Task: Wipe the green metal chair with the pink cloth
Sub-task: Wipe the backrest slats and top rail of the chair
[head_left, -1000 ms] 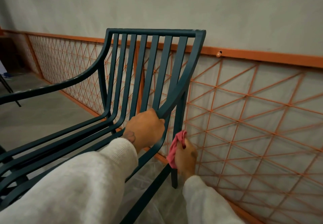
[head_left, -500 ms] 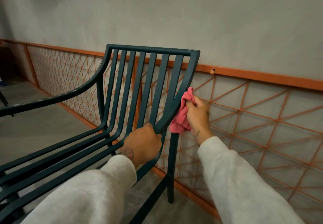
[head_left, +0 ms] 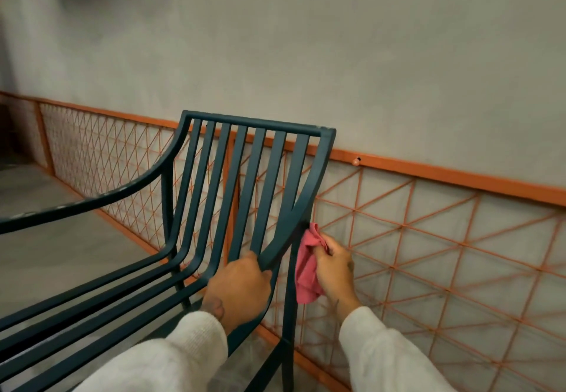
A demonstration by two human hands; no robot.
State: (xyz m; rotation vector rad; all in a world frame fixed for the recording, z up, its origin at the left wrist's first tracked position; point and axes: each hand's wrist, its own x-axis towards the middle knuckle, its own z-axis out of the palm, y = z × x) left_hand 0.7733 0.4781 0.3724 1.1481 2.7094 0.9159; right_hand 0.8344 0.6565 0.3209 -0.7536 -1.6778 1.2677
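In the middle of the frame, a green metal chair [head_left: 254, 122], seen from its near side, with the slatted back upright and the seat bars running toward the lower left. Standing on a grey floor [head_left: 46, 254], close before a grey wall [head_left: 306, 54] with an orange lattice panel [head_left: 428, 238] along the lower part and an orange rail [head_left: 428, 174] on top of the panel.

At lower centre, the left hand [head_left: 237, 290], fingers curled tight round the near armrest bar, at the low end of the curve coming down from the corner post of the back. Knuckles toward the camera, white sleeve [head_left: 171, 358] behind the wrist.

Just to the right, the right hand [head_left: 335, 269], clamped on the pink cloth [head_left: 306, 272], bunched between fingers and palm. Cloth beside the rear leg of the chair, just under the joint of armrest and post: upper tip at the joint, lower part hanging down along the leg. Seems to touch the leg, but hard to be sure, the edge of contact being partly behind the metal. Both hands near each other, only the leg between.
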